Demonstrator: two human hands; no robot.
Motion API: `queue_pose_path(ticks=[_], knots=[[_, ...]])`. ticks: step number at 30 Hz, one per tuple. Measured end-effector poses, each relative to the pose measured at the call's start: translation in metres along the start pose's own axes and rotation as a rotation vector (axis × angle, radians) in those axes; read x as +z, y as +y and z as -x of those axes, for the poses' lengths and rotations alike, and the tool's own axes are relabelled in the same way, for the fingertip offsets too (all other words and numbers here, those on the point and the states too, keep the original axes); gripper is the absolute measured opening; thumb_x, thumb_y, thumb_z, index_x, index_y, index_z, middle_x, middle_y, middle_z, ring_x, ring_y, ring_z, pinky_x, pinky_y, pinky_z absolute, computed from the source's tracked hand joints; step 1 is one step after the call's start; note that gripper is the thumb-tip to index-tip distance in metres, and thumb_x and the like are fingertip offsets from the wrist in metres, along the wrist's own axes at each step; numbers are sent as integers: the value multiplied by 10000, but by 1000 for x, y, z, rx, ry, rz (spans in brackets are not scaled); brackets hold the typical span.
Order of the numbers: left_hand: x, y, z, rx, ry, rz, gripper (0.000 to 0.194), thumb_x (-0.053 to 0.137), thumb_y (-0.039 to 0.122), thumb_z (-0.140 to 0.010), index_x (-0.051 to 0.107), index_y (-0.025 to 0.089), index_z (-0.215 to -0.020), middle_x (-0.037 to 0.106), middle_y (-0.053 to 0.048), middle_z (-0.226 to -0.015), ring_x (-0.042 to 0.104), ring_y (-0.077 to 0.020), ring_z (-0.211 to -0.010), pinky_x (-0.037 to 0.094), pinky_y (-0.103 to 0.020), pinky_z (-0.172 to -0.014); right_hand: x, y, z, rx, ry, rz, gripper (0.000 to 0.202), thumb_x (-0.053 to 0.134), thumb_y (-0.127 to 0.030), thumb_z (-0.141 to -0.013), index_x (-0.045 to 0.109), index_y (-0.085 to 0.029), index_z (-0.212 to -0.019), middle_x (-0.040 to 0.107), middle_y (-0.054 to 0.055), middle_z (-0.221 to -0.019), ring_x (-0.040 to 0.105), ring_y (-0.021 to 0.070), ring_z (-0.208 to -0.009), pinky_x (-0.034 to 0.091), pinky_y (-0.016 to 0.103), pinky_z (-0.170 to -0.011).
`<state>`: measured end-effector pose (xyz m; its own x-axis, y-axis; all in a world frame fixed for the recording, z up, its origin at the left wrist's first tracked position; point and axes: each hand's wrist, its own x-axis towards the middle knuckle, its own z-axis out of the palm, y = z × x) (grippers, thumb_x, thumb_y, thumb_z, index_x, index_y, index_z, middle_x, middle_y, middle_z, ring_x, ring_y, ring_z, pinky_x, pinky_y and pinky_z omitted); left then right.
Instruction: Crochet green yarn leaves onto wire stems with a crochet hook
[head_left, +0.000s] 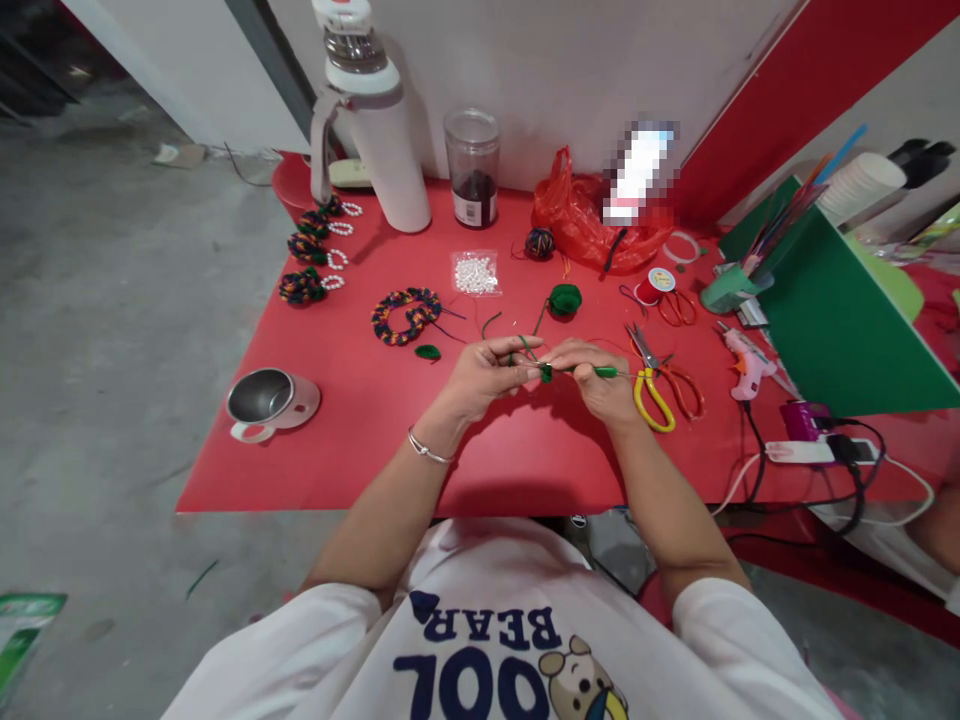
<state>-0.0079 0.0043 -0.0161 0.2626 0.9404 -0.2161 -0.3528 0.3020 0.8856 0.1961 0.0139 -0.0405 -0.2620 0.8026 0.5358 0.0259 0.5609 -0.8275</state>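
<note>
Between the fingertips of my left hand (pixel 484 378) is a small piece of green crochet (pixel 546 373), with green yarn looped over the fingers. My right hand (pixel 596 380) is closed around a crochet hook (pixel 606 372) with a green handle, its tip at the crochet piece. The yarn runs back to a green ball of yarn (pixel 565 299) just beyond my hands. A finished-looking green crochet leaf (pixel 427 352) lies left of my left hand. Farther left rests a multicoloured crocheted loop (pixel 405 316) with loose yarn tails.
Yellow-handled scissors (pixel 654 398) lie right of my right hand, near a pink glue gun (pixel 750 365) and a power strip (pixel 821 452) with cables. A metal mug (pixel 274 402) stands at left. Behind are a bag of white beads (pixel 475 273), a jar (pixel 472 165) and a tall bottle (pixel 386 140).
</note>
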Motion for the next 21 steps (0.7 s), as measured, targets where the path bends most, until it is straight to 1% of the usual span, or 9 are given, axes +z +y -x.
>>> queue_pose_path(ticks=[3, 6, 9, 13, 17, 21], knots=[[-4, 3, 0, 30, -3, -46, 503, 950, 205, -581, 809, 115, -1056, 739, -45, -717, 558, -83, -529, 370, -205, -490, -7, -4, -3, 41, -65, -55, 288, 641, -509, -997, 831, -293, -986, 828, 52, -964, 780, 209, -941, 634, 417, -908], [-5, 5, 1, 60, 25, -72, 465, 928, 175, -582, 811, 120, -1029, 735, -44, -729, 589, -99, -584, 397, -206, -524, -11, -10, -4, 95, -75, -82, 261, 630, -454, -1017, 831, -288, -999, 831, 49, -1006, 785, 201, -959, 649, 389, -888], [-4, 7, 1, 65, 53, -103, 442, 898, 161, -581, 810, 126, -1012, 714, -26, -714, 555, -89, -566, 386, -206, -510, -13, -14, -4, 160, -68, -114, 272, 632, -471, -1013, 830, -284, -1013, 832, 49, -1039, 787, 196, -932, 667, 372, -843], [-5, 9, 2, 50, 67, -162, 471, 859, 179, -587, 805, 129, -1052, 704, -18, -732, 525, -78, -553, 362, -204, -489, -14, -18, -2, 238, -60, -121, 312, 622, -513, -1007, 831, -282, -1014, 833, 54, -1060, 787, 204, -941, 679, 390, -868], [-5, 9, 2, 44, 78, -182, 478, 846, 207, -598, 803, 121, -1066, 674, 1, -716, 448, -50, -510, 336, -208, -478, -16, -21, -2, 235, -85, -138, 299, 611, -481, -1022, 835, -284, -1008, 836, 55, -1073, 789, 203, -943, 683, 400, -881], [-5, 8, 1, 50, 74, -155, 483, 851, 210, -600, 800, 115, -1071, 655, 8, -705, 430, -42, -502, 322, -209, -478, -17, -25, -4, 239, -118, -142, 288, 612, -455, -1027, 837, -278, -995, 838, 54, -1072, 798, 210, -993, 686, 386, -876]])
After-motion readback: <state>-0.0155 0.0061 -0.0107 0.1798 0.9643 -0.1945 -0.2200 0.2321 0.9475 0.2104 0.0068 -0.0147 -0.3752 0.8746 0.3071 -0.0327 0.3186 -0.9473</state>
